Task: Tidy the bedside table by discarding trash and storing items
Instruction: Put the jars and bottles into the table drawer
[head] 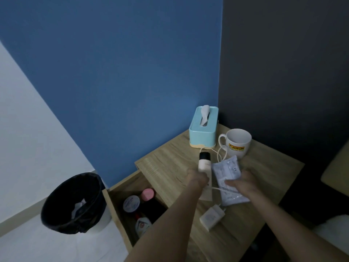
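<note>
Left hand (197, 178) is wrapped round the lower half of a white tube with a black cap (204, 163), which lies on the worktop (170, 159). Right hand (245, 183) lies on a soft plastic packet (225, 169) just beside the tube; I cannot tell whether it grips. White charger (211, 217) sits nearer me. Drawer (128, 184) stands open, jars inside. Black-lined bin (56, 220) stands on the floor to the left.
</note>
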